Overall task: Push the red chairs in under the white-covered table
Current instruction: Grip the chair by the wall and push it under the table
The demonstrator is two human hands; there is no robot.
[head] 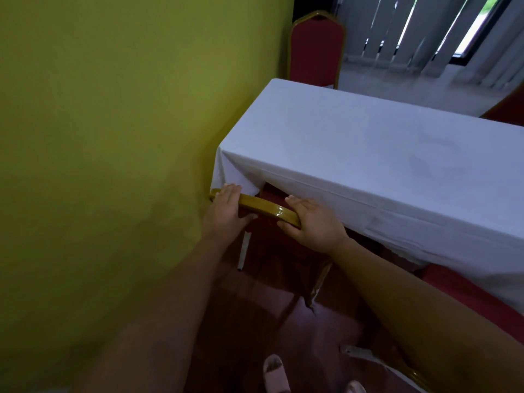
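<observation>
A red chair with a gold frame (pixel 266 207) stands at the near end of the white-covered table (pixel 368 154), its seat partly beneath the hanging cloth. My left hand (pixel 226 214) grips the left part of its top rail. My right hand (pixel 312 225) grips the right part of the same rail. A second red chair (pixel 316 49) stands upright at the table's far end. The edge of another red chair (pixel 507 106) shows at the far right, and a red seat (pixel 476 296) lies under my right arm.
A yellow-green wall (pixel 113 137) runs close along the left, almost touching the chair and table. Vertical blinds (pixel 411 32) cover a window at the back. The floor is dark red. My feet in light slippers (pixel 273 370) show at the bottom.
</observation>
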